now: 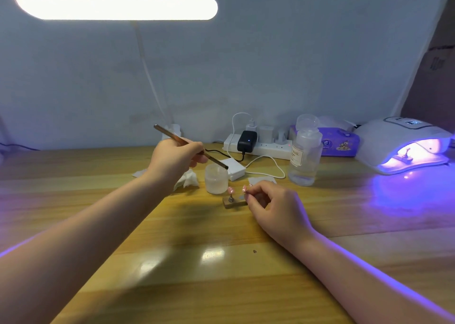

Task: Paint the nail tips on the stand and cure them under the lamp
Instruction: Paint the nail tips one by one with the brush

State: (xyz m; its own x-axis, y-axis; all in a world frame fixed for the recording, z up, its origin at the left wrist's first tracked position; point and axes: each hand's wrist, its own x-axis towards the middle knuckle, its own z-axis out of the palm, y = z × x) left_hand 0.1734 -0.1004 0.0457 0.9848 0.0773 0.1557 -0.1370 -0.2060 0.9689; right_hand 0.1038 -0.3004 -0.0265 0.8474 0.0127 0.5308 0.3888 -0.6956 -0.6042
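While L hand (pixel 176 157) holds brush (pixel 189 146), R grip (pixel 273 201) pinches nail tip (pixel 244 188).

Bench (pixel 221 274): near half bare wood, open between the two forearms up to the small stand (pixel 234 202). Obstacles behind the stand, closely grouped: frosted jar (pixel 216 182), crumpled tissue (pixel 187 179), white box (pixel 235 167), looping cable (pixel 268 166), clear bottle (pixel 304 157). Far right: curing lamp (pixel 403 143), mouth open toward the bench, bare wood before it.
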